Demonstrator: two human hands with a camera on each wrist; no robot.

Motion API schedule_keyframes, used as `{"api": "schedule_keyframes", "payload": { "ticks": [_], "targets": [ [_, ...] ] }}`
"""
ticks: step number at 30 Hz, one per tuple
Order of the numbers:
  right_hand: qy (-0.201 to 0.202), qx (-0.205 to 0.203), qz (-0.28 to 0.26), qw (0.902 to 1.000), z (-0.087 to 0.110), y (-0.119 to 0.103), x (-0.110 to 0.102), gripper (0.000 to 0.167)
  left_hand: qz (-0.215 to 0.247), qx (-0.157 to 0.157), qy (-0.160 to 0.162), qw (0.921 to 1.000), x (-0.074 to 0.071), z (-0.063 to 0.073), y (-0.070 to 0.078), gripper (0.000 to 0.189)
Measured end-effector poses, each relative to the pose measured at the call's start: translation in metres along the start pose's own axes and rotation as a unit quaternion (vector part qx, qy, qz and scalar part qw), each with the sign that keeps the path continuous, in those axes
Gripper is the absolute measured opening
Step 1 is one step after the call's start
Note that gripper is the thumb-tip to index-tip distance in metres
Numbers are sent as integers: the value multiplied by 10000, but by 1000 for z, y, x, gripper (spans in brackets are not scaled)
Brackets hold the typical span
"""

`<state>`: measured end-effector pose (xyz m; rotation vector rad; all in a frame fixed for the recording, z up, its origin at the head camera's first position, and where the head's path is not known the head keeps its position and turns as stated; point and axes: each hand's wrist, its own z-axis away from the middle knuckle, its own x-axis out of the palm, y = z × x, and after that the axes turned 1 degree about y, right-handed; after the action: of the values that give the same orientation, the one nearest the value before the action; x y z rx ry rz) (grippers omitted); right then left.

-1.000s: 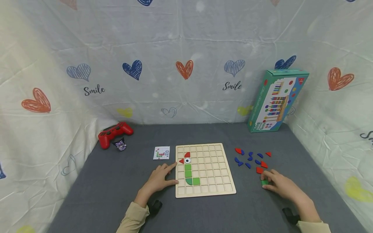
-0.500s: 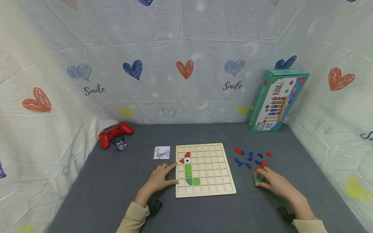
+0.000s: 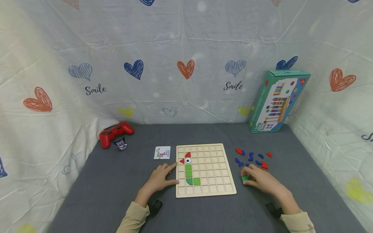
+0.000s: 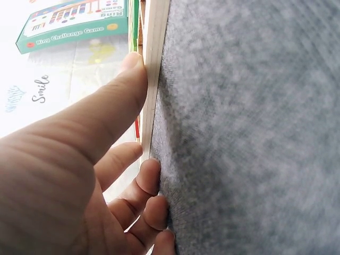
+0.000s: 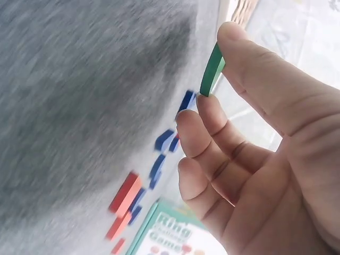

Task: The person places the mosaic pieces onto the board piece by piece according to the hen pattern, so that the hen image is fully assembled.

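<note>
My right hand (image 3: 263, 183) pinches a green tile (image 5: 212, 69) with a curved edge between thumb and index finger, just right of the wooden grid board (image 3: 211, 171). Thumb and index finger of my left hand (image 3: 157, 178) touch the board's left edge, its other fingertips low against the cloth in the left wrist view. On the board lie a red quarter-round tile (image 3: 187, 154), a red triangle (image 3: 182, 160), an eye tile (image 3: 187, 160), green squares (image 3: 188, 174) and a dark green quarter-round tile (image 3: 189, 181). The right hand partly covers the loose tiles behind it.
Loose blue tiles (image 3: 250, 159) and red tiles (image 3: 264, 165) lie right of the board. A small pattern card (image 3: 162, 152) is at its upper left. Farther back are a red game controller (image 3: 115, 132), a small figurine (image 3: 120, 144) and a green game box (image 3: 279, 102).
My right hand has carried the green tile leftward, from below the loose red tiles to near the board's right edge. The left hand stays at the board.
</note>
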<state>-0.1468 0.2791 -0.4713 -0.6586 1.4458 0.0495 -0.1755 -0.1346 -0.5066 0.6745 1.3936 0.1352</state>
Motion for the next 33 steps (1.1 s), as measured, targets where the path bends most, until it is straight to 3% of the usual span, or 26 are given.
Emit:
{"api": "schedule_keyframes", "payload": {
  "ticks": [11,33],
  "targets": [
    [-67,-300,-229,9993,-15,-21,3,20,-24,-92,-7,10000,0,0,0,78],
    [-364,-790,-539,9948,-41,-47,21,18,5,47,30,10000,-1,1,2,78]
  ]
}}
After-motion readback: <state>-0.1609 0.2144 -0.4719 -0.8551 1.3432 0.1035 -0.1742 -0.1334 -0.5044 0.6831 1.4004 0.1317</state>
